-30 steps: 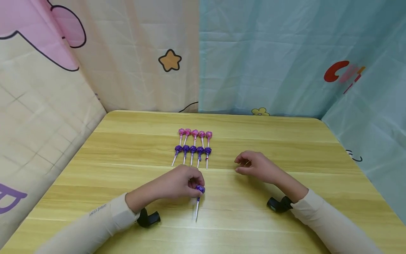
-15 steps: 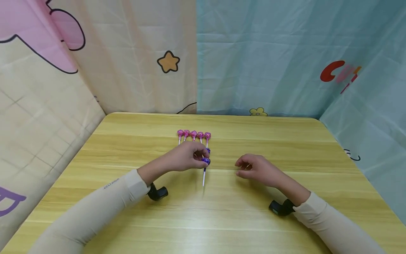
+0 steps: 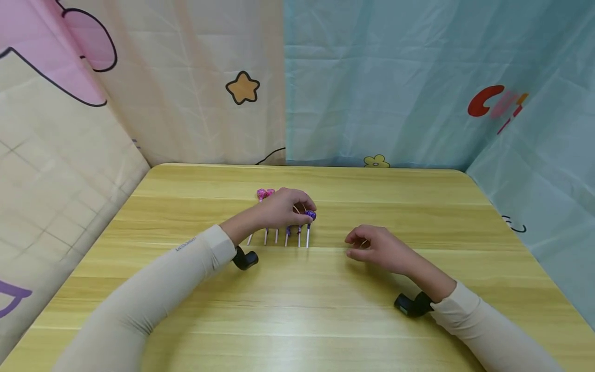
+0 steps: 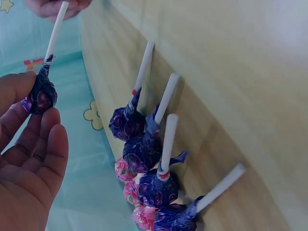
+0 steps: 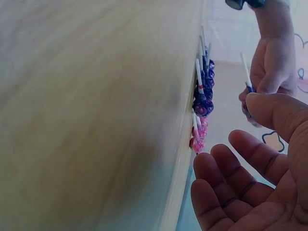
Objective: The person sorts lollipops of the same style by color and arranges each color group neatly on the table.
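A purple-wrapped lollipop [image 3: 310,215] is pinched by its round head between the thumb and fingers of my left hand [image 3: 284,206]. Both wrist views show that lollipop [image 4: 40,96] held above the table, its white stick angled up. Beneath and beside the hand lies a row of purple lollipops [image 4: 159,188], sticks toward me. Behind them is a row of pink lollipops [image 3: 261,194], mostly covered by the hand in the head view. My right hand [image 3: 380,249] hovers to the right with loosely curved fingers, holding nothing.
The wooden table [image 3: 297,315] carries both lollipop rows near its middle. Printed curtains [image 3: 372,88] stand along its back and sides. A small black device [image 3: 245,258] sits at the left wrist, another black device [image 3: 412,305] at the right.
My left hand has carried the purple lollipop forward and slightly right, from in front of the rows to the right end of the purple row. The right hand has barely moved.
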Motion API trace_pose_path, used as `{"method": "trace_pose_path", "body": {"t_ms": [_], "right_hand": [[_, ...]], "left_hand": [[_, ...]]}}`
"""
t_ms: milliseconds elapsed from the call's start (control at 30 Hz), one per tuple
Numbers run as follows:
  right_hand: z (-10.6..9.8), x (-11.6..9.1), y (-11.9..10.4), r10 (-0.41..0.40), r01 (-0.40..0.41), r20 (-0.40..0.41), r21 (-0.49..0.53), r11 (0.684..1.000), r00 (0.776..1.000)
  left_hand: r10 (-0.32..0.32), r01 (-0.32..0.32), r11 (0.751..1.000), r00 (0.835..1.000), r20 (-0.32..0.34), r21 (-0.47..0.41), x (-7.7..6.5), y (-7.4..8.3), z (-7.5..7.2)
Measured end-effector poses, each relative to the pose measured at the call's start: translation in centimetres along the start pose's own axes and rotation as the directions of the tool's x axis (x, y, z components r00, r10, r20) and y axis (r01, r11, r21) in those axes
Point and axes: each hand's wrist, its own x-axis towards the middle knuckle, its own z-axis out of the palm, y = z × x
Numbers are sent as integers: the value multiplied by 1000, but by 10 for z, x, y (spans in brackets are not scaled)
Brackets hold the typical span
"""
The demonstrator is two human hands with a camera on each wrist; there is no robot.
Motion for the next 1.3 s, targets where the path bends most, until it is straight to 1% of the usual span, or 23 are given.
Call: {"method": "trace_pose_path", "body": {"t_ms": [167,233,367,467,567,667,833,1100,1300], "right_hand": [[1,0,1,4,-4,3,4,1000,1000],[2,0,1,8,-8,7,8,1000,1000],[4,-1,0,17,-17,17,17,1000,1000],[4,-1,-1,18,-18,19,20,1000,1000],[4,-1,-1,15,-15,20,17,1000,1000],[4,-1,-1,15,-15,23,18,1000,1000],[5,-2,-2,17,-17,23,15,1000,1000],[6,-5,-3,20,-20,25,20,1000,999],[6,-5,-3,14,-15,26,19,1000,1000]], "left_hand": [[12,-13,998,1000,13,61,15,-3,0],[-1,-1,996,1000,24,88,19,-5,1],[-48,41,992,997,55,119,24,-9,3],[-70,61,991,994,79,120,27,-12,4],[-78,67,991,992,94,120,30,-15,6],[-78,65,990,991,105,123,32,-19,7],[-73,54,987,990,120,152,32,-23,10],[-57,36,986,990,126,165,30,-24,12],[-52,17,974,988,148,228,30,-24,14]]}}
